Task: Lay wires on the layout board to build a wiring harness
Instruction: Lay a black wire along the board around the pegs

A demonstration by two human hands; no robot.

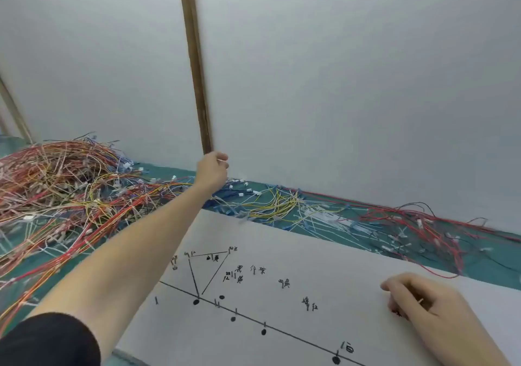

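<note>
Where my left arm reaches: left hand (212,171) stretched far across the green mat (479,264), above the blue wires (225,196) by the white wall (338,83).
Left fingers: curled in, tips pinched near something small and pale; cannot tell whether it is a wire end.
Right hand (423,303): resting on the layout board (282,252), right edge; fingers curled under, a thin pale strand showing at the knuckles; grip unclear.
Board: white sheet, black drawn lines, dots, handwritten marks, short pins; no wire laid on it.
Wire stock: big red-orange tangle (56,185) at left, yellow wires (279,205) and white wires (324,219) behind board, red and black wires (417,224) at right.
</note>
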